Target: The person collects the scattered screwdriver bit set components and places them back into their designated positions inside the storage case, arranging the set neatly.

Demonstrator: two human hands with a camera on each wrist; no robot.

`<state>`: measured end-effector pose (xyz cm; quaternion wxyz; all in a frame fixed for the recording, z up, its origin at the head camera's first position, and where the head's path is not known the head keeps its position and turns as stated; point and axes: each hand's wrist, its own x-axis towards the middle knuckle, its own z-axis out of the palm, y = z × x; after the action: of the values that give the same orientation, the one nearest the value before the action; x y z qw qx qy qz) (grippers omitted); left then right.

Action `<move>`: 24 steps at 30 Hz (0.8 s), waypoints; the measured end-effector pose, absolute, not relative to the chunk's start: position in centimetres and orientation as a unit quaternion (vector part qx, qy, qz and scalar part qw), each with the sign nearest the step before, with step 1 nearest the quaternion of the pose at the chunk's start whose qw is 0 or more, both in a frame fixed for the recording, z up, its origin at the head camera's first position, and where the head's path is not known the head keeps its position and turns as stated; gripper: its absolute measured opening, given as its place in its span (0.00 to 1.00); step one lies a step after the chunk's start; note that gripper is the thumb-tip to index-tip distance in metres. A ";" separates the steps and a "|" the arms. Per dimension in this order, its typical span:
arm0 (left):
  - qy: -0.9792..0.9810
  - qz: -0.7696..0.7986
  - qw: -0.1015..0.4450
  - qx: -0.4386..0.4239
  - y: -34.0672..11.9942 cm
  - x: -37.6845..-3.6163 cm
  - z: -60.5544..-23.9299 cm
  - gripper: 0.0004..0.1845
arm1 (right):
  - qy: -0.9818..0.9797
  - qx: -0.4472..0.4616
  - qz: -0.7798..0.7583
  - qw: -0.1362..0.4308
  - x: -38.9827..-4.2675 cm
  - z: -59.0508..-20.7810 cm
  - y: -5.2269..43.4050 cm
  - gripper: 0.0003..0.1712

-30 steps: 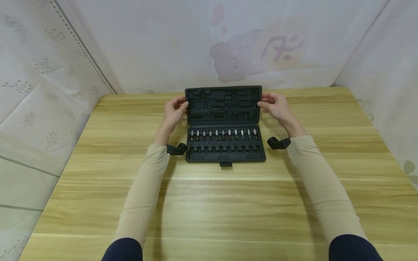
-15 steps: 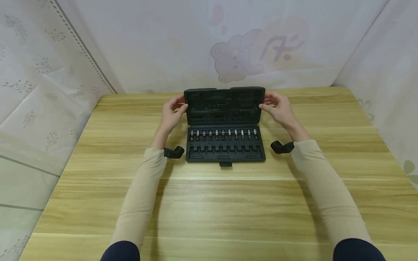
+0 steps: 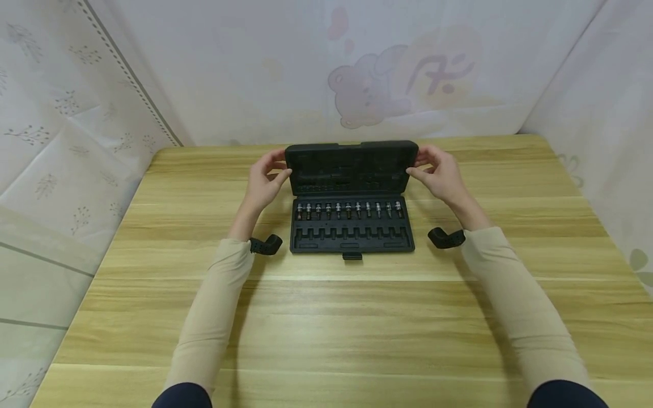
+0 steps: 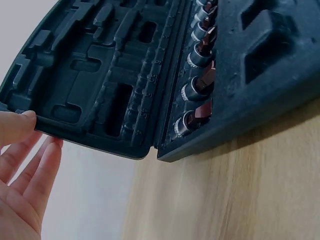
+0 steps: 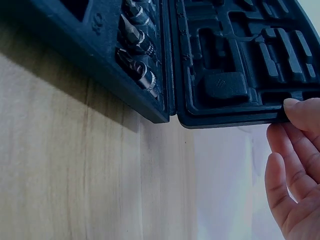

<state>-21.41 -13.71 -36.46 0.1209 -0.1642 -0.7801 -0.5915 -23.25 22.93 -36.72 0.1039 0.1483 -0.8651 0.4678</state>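
Observation:
A black plastic tool case lies open on the wooden table [image 3: 326,328]. Its base [image 3: 352,235] holds a row of several silver bits [image 3: 348,210]. The moulded lid [image 3: 351,167] stands raised and leans forward over the base. My left hand [image 3: 265,181] pinches the lid's left end and my right hand [image 3: 441,173] pinches its right end. In the left wrist view the thumb of my left hand [image 4: 22,170] touches the corner of the lid [image 4: 100,75], beside the bits [image 4: 197,85]. In the right wrist view my right hand [image 5: 295,170] has its thumb on the edge of the lid [image 5: 240,65].
A small latch tab [image 3: 352,256] sticks out at the case's front edge. Pale printed cloth walls [image 3: 76,113] close in the table at the left, back and right. Bare wood stretches between the case and me.
The lid has swung forward and lower over the base, so its inside looks shorter. Both hands moved with its ends, slightly up and outward.

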 end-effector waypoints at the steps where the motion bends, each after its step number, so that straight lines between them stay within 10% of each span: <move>1: -0.779 -0.591 0.125 -0.171 -13.8 -21.6 -36.8 0.22 | -0.867 0.151 0.462 0.107 -23.2 -36.8 23.0 0.15; 24: -0.789 -0.490 0.227 -0.292 -14.4 -19.4 -36.2 0.17 | -0.878 0.261 0.345 0.205 -20.2 -36.0 23.7 0.18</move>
<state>-19.41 -14.44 -36.18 0.2273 -0.2922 -0.7892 -0.4899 -20.20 23.67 -35.95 0.2047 0.2607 -0.8780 0.3454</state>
